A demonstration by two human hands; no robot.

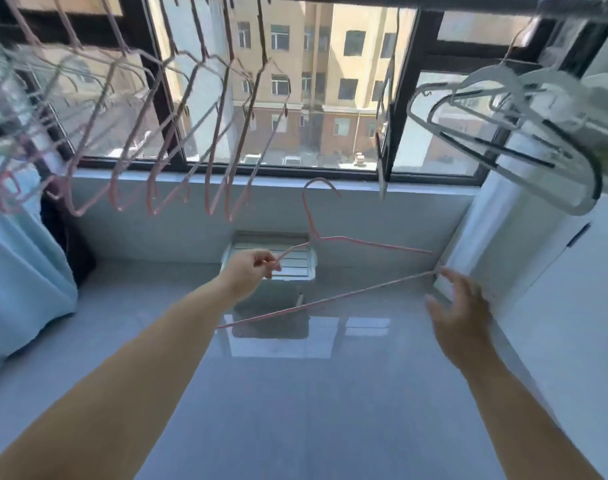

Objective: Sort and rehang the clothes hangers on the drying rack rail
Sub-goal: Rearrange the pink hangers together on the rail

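Your left hand (250,271) pinches the thin pink wire hanger (364,244) on its left shoulder, a little out from the neck, with thumb and curled fingers closed round the wire. The hanger is off the rack and held out in front of you, low, below the window sill. Its hook (318,183) points up and its long lower bar slants down toward your left forearm. Your right hand (461,317) holds nothing. Its fingers are spread and relaxed, with the fingertips just beside the hanger's right corner, and you cannot tell whether they touch the wire. Above and to your left, a row of pink wire hangers (150,195) hangs tilted and blurred in front of the dark-framed window (404,98). Their hooks run up to the top edge of the view. Above and to your right hangs a bunch of thicker grey-white plastic hangers (486,76) with dark strips, packed close together. Under the held hanger a white slatted box (295,261) sits against the low wall on the glossy grey tiled floor (295,393). A pale blue cloth (18,271) hangs at your far left, and a white cabinet (486,237) stands at your right, close to your right hand.
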